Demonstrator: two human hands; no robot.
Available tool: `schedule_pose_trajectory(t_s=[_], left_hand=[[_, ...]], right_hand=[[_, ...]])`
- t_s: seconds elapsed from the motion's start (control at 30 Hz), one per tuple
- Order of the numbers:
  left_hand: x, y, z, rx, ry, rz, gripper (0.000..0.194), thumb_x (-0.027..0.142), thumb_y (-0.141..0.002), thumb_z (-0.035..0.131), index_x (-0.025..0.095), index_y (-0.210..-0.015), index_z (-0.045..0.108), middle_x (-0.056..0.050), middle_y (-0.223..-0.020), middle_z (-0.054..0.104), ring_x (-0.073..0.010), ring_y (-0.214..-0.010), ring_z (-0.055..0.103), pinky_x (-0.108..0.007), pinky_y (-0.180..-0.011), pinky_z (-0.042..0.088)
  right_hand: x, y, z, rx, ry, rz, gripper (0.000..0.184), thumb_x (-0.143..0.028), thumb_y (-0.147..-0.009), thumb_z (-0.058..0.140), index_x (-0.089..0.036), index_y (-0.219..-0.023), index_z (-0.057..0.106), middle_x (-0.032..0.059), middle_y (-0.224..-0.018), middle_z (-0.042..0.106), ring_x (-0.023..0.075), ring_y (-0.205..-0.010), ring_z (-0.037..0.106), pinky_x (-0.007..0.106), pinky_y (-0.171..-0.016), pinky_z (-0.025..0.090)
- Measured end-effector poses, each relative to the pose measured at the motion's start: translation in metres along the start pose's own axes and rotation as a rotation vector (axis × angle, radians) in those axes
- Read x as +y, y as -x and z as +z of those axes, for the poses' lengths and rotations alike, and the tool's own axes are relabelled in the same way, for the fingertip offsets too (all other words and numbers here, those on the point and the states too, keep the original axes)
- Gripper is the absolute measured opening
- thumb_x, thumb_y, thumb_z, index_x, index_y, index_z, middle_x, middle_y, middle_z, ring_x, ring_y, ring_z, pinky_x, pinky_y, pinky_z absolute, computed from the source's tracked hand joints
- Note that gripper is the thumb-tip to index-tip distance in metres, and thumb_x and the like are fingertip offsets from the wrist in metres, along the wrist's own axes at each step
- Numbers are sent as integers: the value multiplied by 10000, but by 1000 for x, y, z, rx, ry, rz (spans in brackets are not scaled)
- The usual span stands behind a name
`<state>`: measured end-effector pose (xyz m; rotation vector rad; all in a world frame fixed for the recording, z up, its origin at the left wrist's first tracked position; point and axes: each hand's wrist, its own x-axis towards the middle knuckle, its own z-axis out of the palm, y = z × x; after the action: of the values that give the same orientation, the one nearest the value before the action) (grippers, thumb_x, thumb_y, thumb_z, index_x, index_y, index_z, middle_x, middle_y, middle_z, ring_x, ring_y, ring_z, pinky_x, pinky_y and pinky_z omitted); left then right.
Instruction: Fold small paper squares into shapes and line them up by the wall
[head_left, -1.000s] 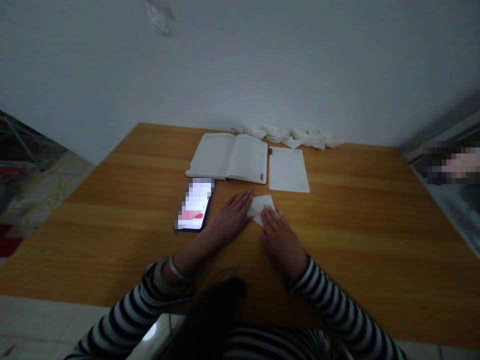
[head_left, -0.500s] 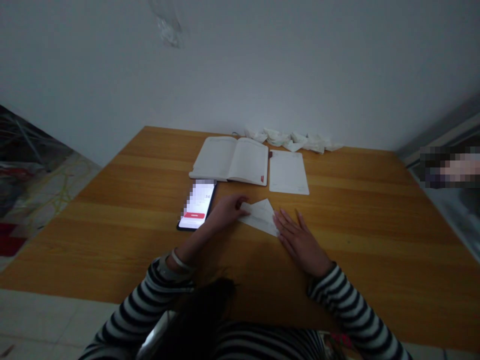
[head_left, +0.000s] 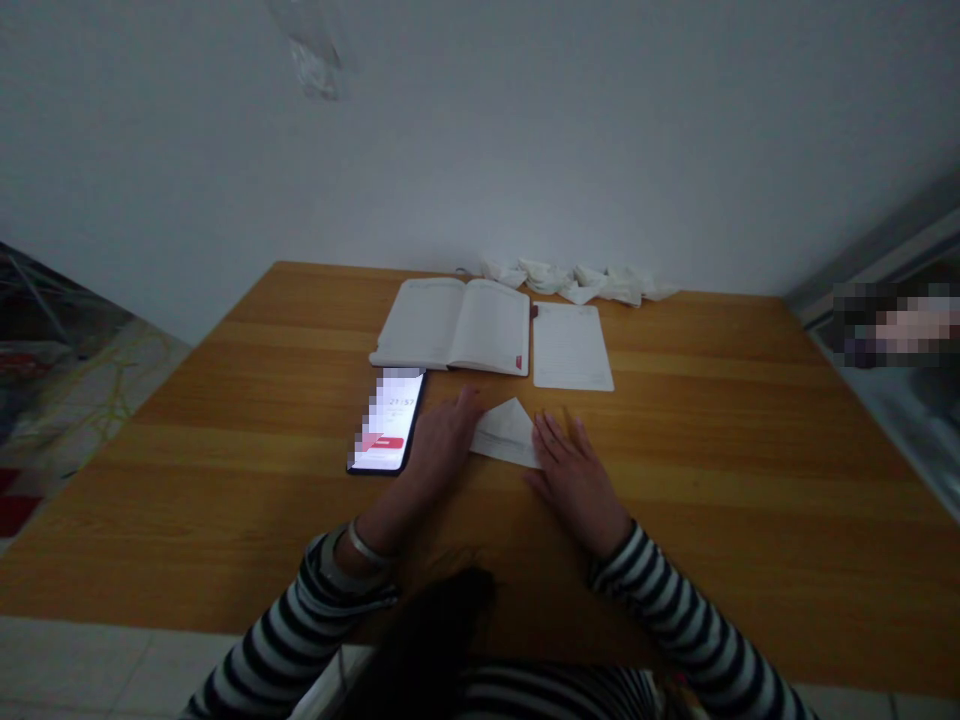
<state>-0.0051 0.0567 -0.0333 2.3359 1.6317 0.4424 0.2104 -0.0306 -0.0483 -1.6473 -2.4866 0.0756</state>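
Note:
A small folded white sheet of paper (head_left: 507,432) lies on the table in front of me, with a pointed top and a band along its lower edge. My left hand (head_left: 442,437) is at the paper's left end, its fingers drawn together and closed on that edge; the thumb is mostly hidden. Against the right side rests my right hand (head_left: 576,477), open, its fingers stretched out and the fingertips touching the paper. A lit phone (head_left: 386,420) lies just left of my left hand.
Beyond the hands, an open notebook (head_left: 454,325) lies beside a loose white sheet (head_left: 572,346). Several folded white paper pieces (head_left: 577,282) line the back edge of the wooden table (head_left: 720,420), by the wall. Part of a person (head_left: 919,325) appears at far right.
Both hands first pressed flat on the paper, then moved apart, uncovering more of it. My left hand pinched its left corner, then shifted forward along the edge; my right hand moved back inward.

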Motion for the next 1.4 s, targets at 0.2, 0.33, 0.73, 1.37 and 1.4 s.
schedule_pose_trajectory(t_s=[0.2,0.33,0.73,1.37,1.4], left_hand=[[-2,5,-2,-179,-20,657,405,381,-939,641,191,-1295,605,-157,-1433,567,-303,-1325,540,-487,-1084,456],[-2,14,8,-261,-25,660,549,255,-967,585,155,-1481,419,-190,-1546,444,-283,-1451,407,-460,-1146,421],[13,23,0,-91,106,486,295,162,-966,535,132,-1240,640,-170,-1165,731,-263,-1049,710,-394,-874,575],[3,11,6,-294,456,206,265,281,-838,736,197,-1085,690,-68,-1012,713,-232,-908,658,-374,-816,528],[4,11,6,-286,416,217,172,273,-848,724,179,-989,700,-68,-975,693,-223,-876,648,-360,-792,524]], right_hand=[[3,-7,1,27,-10,-68,429,-268,-1004,501,-62,-1373,578,195,-1455,556,276,-1398,490,511,-1235,265],[8,-2,-2,54,-88,-68,489,-302,-997,507,-115,-1449,500,163,-1491,527,271,-1420,462,586,-1241,198],[10,-4,-5,424,-606,62,230,-258,-990,530,-263,-1100,731,43,-1151,771,239,-1131,702,604,-1215,220],[32,-7,8,306,-549,300,215,-360,-865,701,-196,-727,723,40,-725,680,214,-699,610,340,-669,482],[34,-7,7,307,-499,246,208,-351,-873,697,-201,-731,726,56,-776,693,236,-763,624,376,-728,498]])
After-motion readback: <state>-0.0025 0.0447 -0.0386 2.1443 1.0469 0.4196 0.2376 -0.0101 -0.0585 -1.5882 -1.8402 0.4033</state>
